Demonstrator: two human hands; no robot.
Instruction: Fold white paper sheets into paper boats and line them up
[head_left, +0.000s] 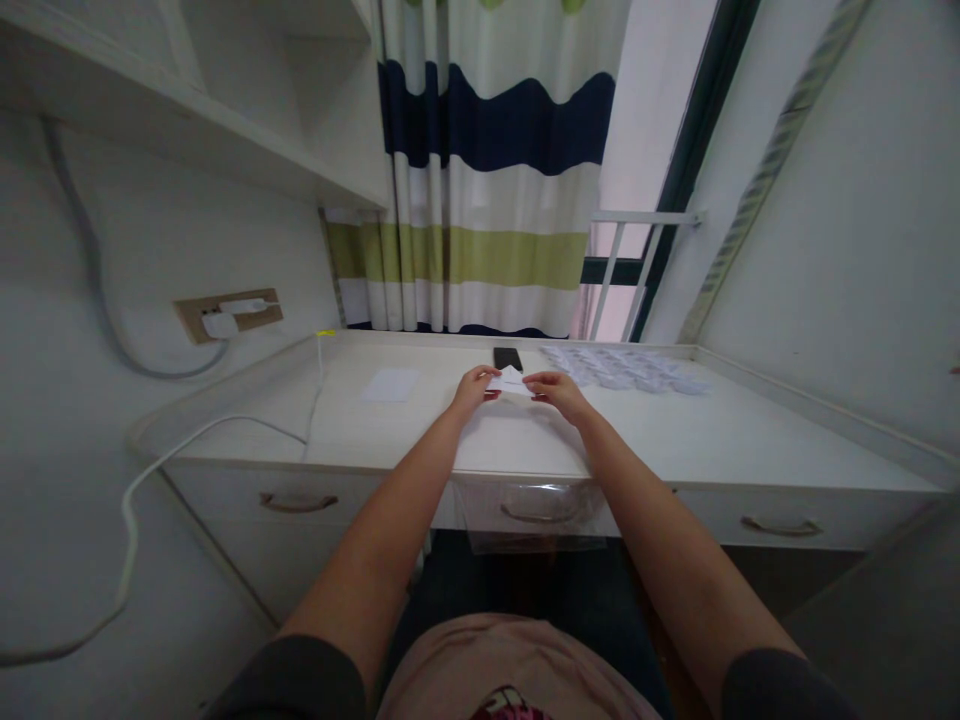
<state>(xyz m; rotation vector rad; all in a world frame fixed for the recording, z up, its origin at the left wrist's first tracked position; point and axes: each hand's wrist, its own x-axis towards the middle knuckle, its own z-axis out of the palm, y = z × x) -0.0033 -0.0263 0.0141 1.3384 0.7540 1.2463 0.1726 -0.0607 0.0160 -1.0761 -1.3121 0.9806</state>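
A small folded white paper [511,380] is held just above the white desk [420,440], between both hands. My left hand [474,387] pinches its left edge with closed fingers. My right hand [556,391] pinches its right edge, fingers curled. Both forearms reach forward from the bottom of the view. A flat white sheet [390,385] lies on the desk to the left of my left hand.
A black phone [508,358] lies behind the hands. Several folded white paper pieces [626,368] cover the desk's back right. A white cable [225,430] runs from a wall socket [227,315] across the desk's left side. Striped curtain [491,170] hangs behind; drawers below.
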